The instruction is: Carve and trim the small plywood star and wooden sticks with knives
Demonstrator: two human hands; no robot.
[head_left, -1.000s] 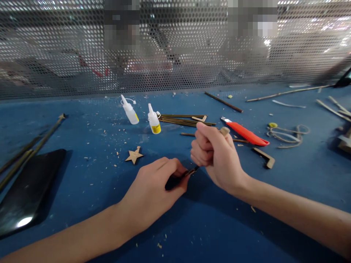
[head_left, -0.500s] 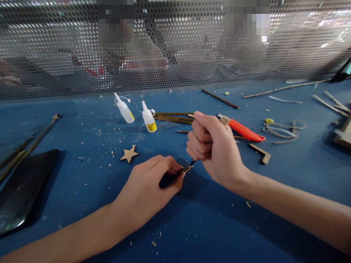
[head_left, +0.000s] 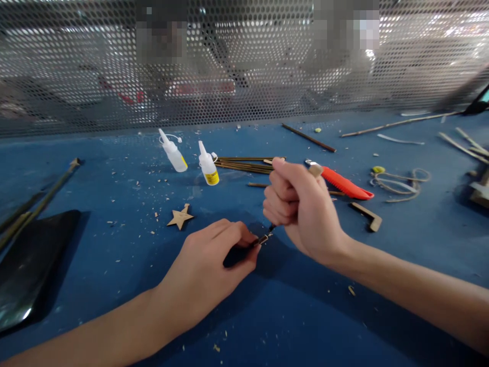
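Observation:
My left hand (head_left: pixel 214 260) rests on the blue table, its thumb and fingers pinching a small piece of wooden stick (head_left: pixel 263 239). Wrapped in a fist, my right hand (head_left: pixel 301 209) grips a carving tool (head_left: pixel 315 169) whose pale handle end shows above the thumb. The tool's thin dark tip comes out below the fist and meets the end of the stick piece; its exact shape is too small to tell. Left of the hands lies a wooden star (head_left: pixel 180 217). An orange-red utility knife (head_left: pixel 346 183) lies behind my right hand, near an L-shaped wood piece (head_left: pixel 369 216).
Two white glue bottles (head_left: pixel 174 153) stand beyond my left hand, beside thin brown sticks (head_left: pixel 240 165). A black phone-like slab (head_left: pixel 34 265) lies left under longer sticks. String (head_left: pixel 416 183) is at right. A perforated metal screen (head_left: pixel 244 92) closes the back.
Both hands keep their grips, and the tool tip stays at the stick's end. Hands and nearby things appear slightly lower and farther right in view.

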